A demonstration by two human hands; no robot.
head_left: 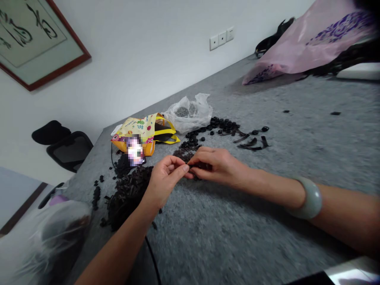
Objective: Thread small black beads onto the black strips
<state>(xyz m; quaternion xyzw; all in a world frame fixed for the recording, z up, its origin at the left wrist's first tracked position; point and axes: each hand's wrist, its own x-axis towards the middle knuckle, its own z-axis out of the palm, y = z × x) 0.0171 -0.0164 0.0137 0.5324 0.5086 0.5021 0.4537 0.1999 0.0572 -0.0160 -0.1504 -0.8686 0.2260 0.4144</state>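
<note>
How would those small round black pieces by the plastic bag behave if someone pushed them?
The small round black pieces would probably roll or skid apart, since they look rounded and lie loose in a heap. They seem light for their size, though that's hard to judge by eye. The rough grey felt-like surface might stop them fairly soon.

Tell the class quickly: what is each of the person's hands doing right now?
Left hand: closed, pinching a small dark piece.
Right hand: closed, also pinching that small dark piece.
</note>
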